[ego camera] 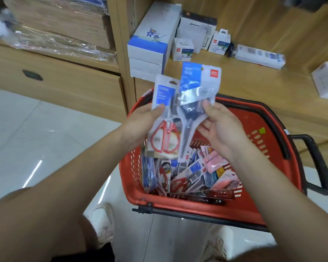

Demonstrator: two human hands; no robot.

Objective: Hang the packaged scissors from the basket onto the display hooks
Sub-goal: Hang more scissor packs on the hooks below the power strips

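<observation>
Packaged scissors: two are up over the red basket (273, 214), the red-handled pack (164, 118) pinched by the left hand (140, 125), the dark-handled pack (192, 103) by the right hand (222, 129). Many packs (193, 174) remain inside; no display hooks show, so hanging looks barely started.

One wide-angle head-worn camera looks forward and steeply down, close over the red basket (178, 205) on the floor (36, 138), facing low wooden shelves (244, 82).
</observation>
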